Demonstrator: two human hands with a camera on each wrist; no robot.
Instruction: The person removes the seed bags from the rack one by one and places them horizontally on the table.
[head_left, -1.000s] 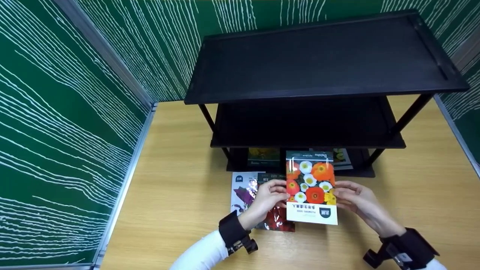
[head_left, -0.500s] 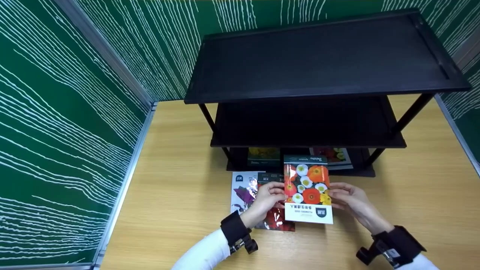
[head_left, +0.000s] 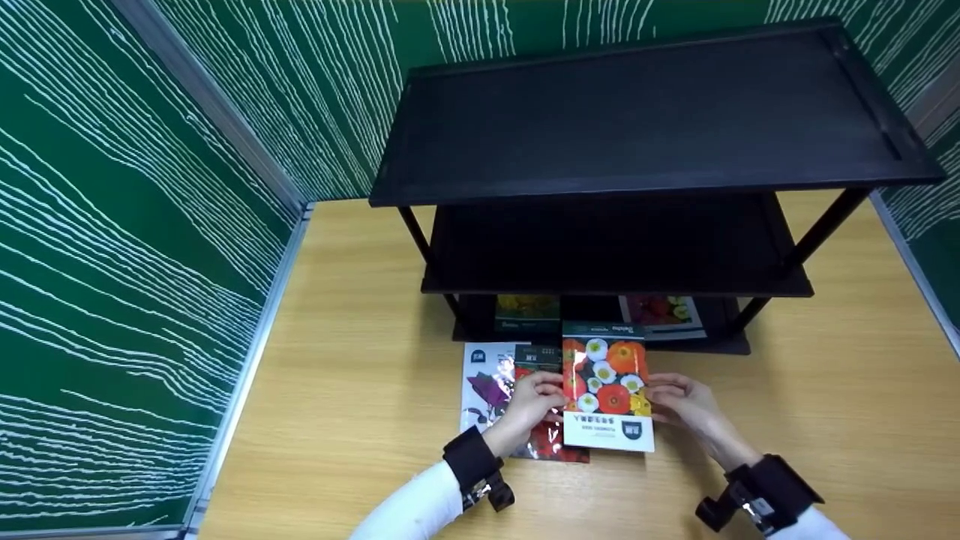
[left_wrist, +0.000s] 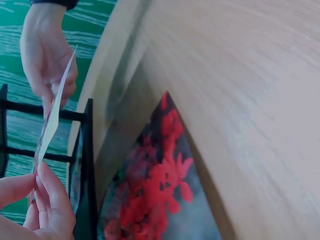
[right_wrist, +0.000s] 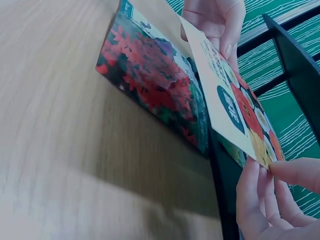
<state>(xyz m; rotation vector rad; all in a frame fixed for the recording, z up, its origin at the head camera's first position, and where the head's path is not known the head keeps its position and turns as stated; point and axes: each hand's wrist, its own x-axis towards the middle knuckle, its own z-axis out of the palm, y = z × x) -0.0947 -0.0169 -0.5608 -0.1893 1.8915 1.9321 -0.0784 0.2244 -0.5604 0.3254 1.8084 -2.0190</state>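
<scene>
Between both hands is a flower seed packet [head_left: 606,382] with orange, red and white blooms and a pale band along its near edge. My left hand [head_left: 529,409] pinches its left edge, and my right hand [head_left: 694,412] pinches the right one. From the right wrist view, the packet [right_wrist: 225,95] stands tilted above the table, thumb on top and fingers beneath. Under my left hand lies a red-flowered seed packet [head_left: 555,446], partly covered. It overlaps a white packet with purple flowers [head_left: 486,394] on the left.
A black three-tier shelf [head_left: 645,120] stands behind the hands. On its bottom tier lie a yellow-flowered packet [head_left: 527,309] and a white-edged packet [head_left: 664,315], both partly hidden by the middle tier. Green walls with white lines [head_left: 112,262] enclose the wooden table [head_left: 337,360].
The held packet has shifted left and toward the body, the right hand moving left with it. More of the white-edged packet on the bottom tier shows now. The left hand has barely moved.
</scene>
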